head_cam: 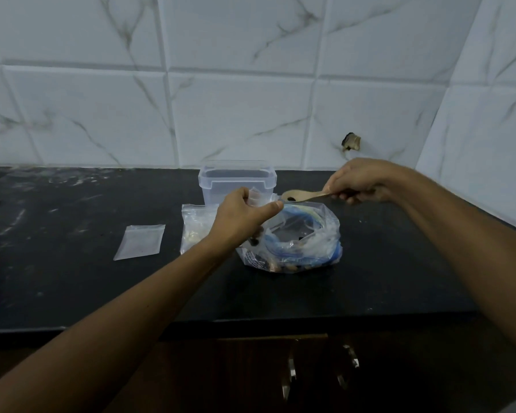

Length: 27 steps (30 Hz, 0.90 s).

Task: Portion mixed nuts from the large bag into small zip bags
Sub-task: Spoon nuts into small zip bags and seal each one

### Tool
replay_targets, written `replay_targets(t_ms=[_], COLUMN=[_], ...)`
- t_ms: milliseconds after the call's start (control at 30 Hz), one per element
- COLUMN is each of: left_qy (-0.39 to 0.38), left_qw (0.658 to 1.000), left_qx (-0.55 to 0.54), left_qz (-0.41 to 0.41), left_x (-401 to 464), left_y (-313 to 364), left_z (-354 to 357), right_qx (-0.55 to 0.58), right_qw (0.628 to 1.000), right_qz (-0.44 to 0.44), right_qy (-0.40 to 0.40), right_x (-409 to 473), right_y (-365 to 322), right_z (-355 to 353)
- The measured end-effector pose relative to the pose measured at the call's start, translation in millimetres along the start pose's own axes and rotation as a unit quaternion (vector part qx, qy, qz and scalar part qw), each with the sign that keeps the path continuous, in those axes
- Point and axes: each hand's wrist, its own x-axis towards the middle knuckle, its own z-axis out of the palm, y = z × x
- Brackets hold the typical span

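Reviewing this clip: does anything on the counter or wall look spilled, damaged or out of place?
Two things stand out. The tiled wall has a broken hole with ragged dark edges just above the counter, behind the right hand. The counter's left part shows pale dusty smears. No nuts look spilled.

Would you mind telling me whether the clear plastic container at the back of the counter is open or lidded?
Open: the clear container shows a bare rim with no lid on it, and its inside looks empty.
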Motion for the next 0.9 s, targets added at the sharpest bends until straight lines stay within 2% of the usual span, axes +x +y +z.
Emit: replay_targets(t_ms=[133, 200, 267, 367, 467, 500, 533, 600, 667, 733, 800, 900], left_qy=[0.000, 0.000, 0.005, 0.008, 0.013, 0.013, 0.013, 0.014, 0.007, -0.007, -0.019, -0.029], left_qw=[0.999, 0.999, 0.999, 1.000, 1.000, 1.000, 1.000, 1.000, 0.999, 0.999, 0.999, 0.998], left_qx=[0.034, 0.047, 0.049, 0.029, 0.007, 0.001, -0.006, -0.012, -0.021, -0.030, -0.023, -0.030], left_qz=[0.018, 0.020, 0.016, 0.004, -0.003, -0.005, -0.008, -0.015, -0.023, -0.031, -0.035, -0.045], left_x=[0, 0, 2, 3, 4, 5, 4, 3, 1, 0, -1, 0], left_y=[3, 3, 4, 3, 2, 2, 2, 4, 4, 3, 1, -4], left_z=[8, 12, 15, 16, 13, 12, 11, 8, 3, -2, -7, -10], right_qx=[-0.025, -0.106, -0.234, -0.383, -0.537, -0.564, -0.576, -0.566, -0.537, -0.482, -0.456, -0.429], right_qw=[0.997, 0.985, 0.950, 0.866, 0.722, 0.684, 0.663, 0.670, 0.717, 0.782, 0.837, 0.887], right_qz=[-0.070, -0.122, -0.182, -0.276, -0.376, -0.402, -0.418, -0.417, -0.360, -0.289, -0.210, -0.114], right_qy=[0.030, 0.060, 0.101, 0.163, 0.220, 0.227, 0.231, 0.238, 0.262, 0.271, 0.220, 0.128], right_x=[-13, -25, -36, -48, -62, -69, -76, -86, -75, -51, -26, 0], right_y=[-22, -36, -47, -58, -60, -61, -62, -64, -63, -52, -31, -3], right_z=[-5, 1, 13, 37, 56, 60, 63, 62, 51, 36, 32, 46])
